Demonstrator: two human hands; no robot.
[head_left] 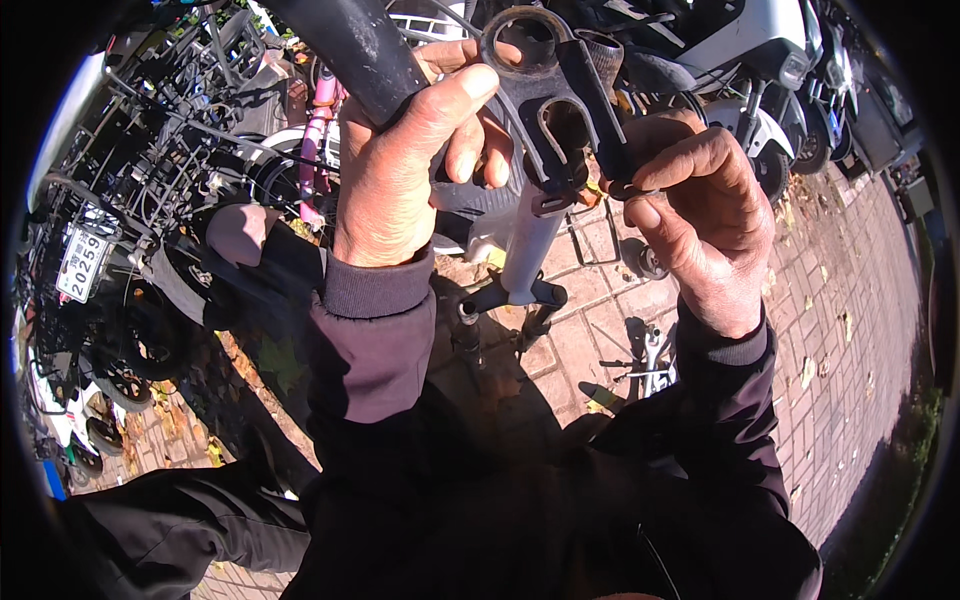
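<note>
My left hand (405, 160) is closed around the lower end of a thick black tube (350, 50), its thumb lying along it and its fingers curled. Beside these fingers is a black metal bracket (560, 125) with a round ring at the top and a U-shaped slot below. Under the bracket a white post (525, 240) runs down toward dark feet on the paving. My right hand (705, 205) pinches a small dark piece (640, 192) between thumb and fingers, at the bracket's right lower edge. Its kind is too hidden to tell.
Parked bicycles (170, 150) crowd the left, one with a pink frame (320, 130). White scooters (750, 60) stand at the upper right. Metal tools (655, 360) lie on the brick paving (840, 330). A dark trouser leg (190, 525) stretches across the lower left.
</note>
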